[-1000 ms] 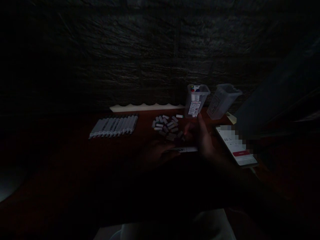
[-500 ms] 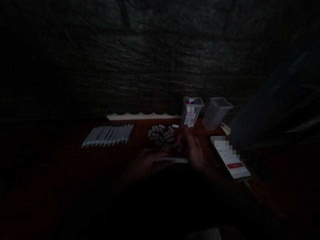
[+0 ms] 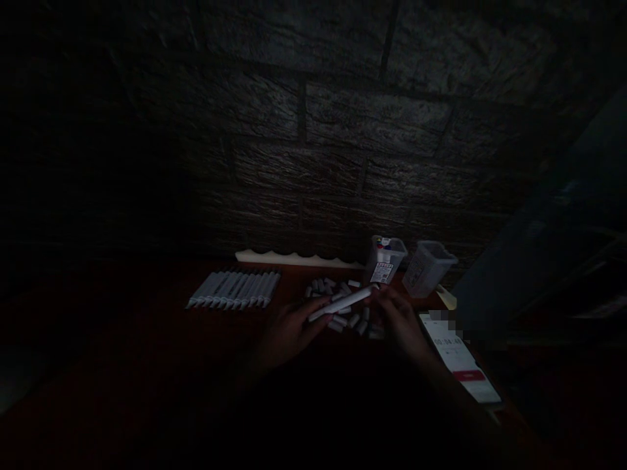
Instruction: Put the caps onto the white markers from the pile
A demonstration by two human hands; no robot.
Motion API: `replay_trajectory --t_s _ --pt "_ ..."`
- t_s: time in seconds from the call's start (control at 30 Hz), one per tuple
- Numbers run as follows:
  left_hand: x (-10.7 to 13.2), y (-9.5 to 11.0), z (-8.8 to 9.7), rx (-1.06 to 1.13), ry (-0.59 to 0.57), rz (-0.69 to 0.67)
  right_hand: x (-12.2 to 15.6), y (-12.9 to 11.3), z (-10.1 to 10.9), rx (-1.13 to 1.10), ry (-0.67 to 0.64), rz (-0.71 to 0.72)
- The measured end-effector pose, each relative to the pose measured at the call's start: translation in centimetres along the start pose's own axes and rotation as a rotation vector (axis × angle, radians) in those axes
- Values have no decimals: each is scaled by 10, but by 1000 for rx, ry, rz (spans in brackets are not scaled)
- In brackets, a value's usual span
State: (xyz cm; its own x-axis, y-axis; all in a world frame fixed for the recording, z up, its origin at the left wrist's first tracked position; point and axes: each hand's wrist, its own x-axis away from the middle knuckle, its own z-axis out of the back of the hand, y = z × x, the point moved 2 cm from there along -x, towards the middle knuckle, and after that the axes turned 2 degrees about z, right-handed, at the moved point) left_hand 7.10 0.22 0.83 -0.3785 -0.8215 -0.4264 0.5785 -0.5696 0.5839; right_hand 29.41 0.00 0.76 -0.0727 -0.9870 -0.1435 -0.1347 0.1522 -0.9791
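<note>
A white marker (image 3: 345,301) slants upward to the right between my two hands. Its left part is pinched between the thumb and fingers of my left hand (image 3: 289,329). At the dark-tipped right end, the fingers of my right hand (image 3: 399,316) close in; whether they hold a cap there is too dark to see. Beneath and behind the marker lies a loose pile of short white marker caps (image 3: 337,323), partly covered by it. To the left, a row of white markers (image 3: 238,289) lies side by side on the reddish-brown table (image 3: 196,346).
A clear plastic container (image 3: 386,258) with some colourful-ended items stands behind the caps, and a second clear container (image 3: 426,271) beside it. A phone showing a timer (image 3: 463,359) lies at the right. A wavy pale strip (image 3: 298,260) runs along the brick wall (image 3: 313,163).
The marker has gone from lying level near the table to a raised, tilted position. My right hand has moved to its right end. The whole view has shifted, with the table lower in it.
</note>
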Motion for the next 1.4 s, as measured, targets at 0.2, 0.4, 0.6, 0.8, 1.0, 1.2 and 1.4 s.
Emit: replay_trajectory --t_s 0.2,0.4,0.6,0.8,1.0,1.2,1.4 --pt "-1 -1 -5 70 -23 40 -1 -7 8 -19 41 93" --pt "-1 -5 -10 147 2 31 10 -17 -4 54 -43 149" --pt "-2 -5 -12 199 -3 22 24 -31 -14 205 -135 266" --pt "-2 -10 -17 272 -36 9 31 -38 -23 310 -128 409" --pt "-5 -9 -11 378 40 99 31 -35 -14 217 -37 275" --pt "-7 -8 -2 461 152 151 -13 -74 32 -131 314 419" --pt "-6 -8 -7 472 94 157 -53 -128 55 -135 280 474"
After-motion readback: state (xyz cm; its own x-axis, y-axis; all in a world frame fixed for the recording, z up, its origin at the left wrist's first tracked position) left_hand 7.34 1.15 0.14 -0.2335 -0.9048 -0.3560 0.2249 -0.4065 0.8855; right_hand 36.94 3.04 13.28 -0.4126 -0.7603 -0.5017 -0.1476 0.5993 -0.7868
